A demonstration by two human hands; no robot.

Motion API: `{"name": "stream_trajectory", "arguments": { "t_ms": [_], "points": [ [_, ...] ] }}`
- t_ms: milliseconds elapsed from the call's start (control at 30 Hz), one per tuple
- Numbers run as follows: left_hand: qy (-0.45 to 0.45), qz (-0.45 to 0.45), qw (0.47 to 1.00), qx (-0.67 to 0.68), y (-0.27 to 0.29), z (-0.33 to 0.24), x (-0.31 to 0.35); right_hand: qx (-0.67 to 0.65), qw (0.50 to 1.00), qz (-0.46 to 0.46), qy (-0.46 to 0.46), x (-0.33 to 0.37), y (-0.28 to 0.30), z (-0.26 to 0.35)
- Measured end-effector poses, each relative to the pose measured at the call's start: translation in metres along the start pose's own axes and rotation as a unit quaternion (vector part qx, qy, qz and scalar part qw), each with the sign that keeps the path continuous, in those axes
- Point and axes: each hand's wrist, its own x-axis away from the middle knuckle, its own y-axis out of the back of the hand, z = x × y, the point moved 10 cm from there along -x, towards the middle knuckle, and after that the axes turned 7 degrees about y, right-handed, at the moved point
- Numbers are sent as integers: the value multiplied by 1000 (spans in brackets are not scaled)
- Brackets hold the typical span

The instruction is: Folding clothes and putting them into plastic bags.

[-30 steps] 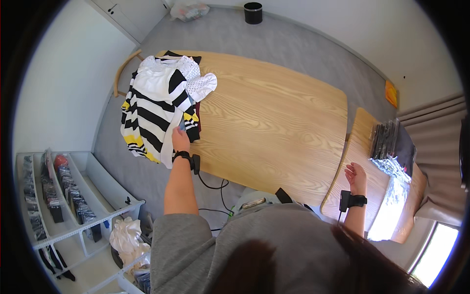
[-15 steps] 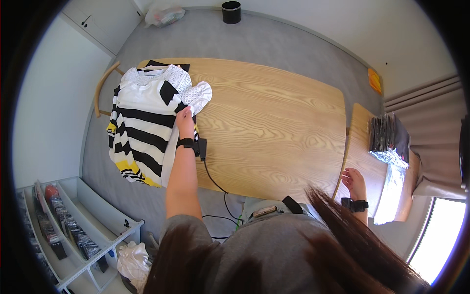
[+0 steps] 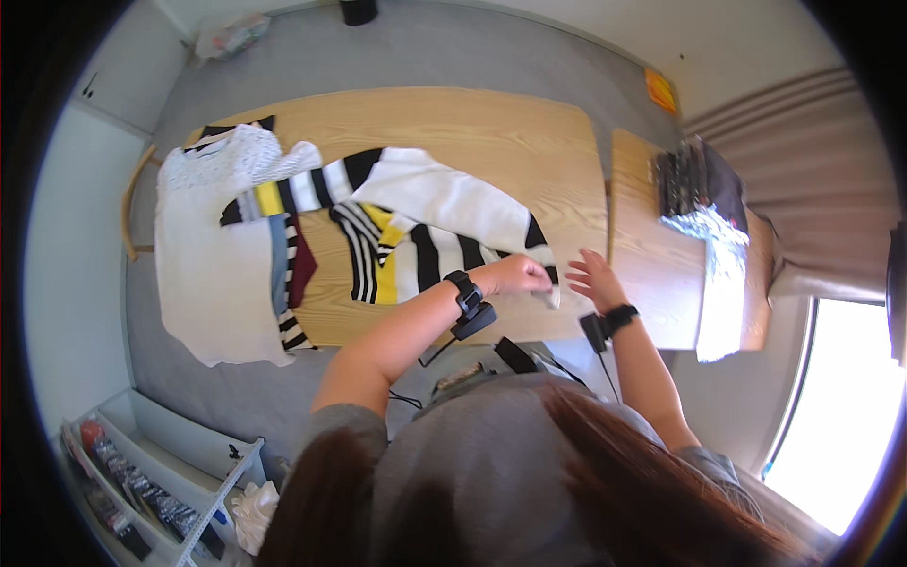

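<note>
A striped sweater in white, black and yellow lies across the middle of the wooden table, one sleeve stretched out to the left. My left hand is closed on the sweater's near right end. Just right of it, my right hand is apart from the cloth, fingers spread and holding nothing. At the table's left end lies a white garment with lacy shoulders, the sweater's cuff resting over its edge. Maroon, blue and striped cloth shows from under the white garment.
A side table on the right bears a stack of plastic-wrapped packets and silvery bags. A chair stands at the table's left end. At lower left is a rack of bins with packets. Wrist-worn devices trail cables.
The striped sweater has moved from on top of the white garment to the table's middle, drawn right by my left hand. My right hand has come in beside it. The view has shifted right.
</note>
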Motion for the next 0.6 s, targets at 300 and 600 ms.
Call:
{"name": "stream_trajectory", "arguments": {
  "t_ms": [300, 600],
  "points": [
    [23, -266, 949, -169, 72, 18, 17, 334, 942, 23, 6, -63, 76, -73],
    [60, -499, 817, -283, 195, 68, 61, 415, 874, 41, 248, -136, 0, 53]
  ]
}}
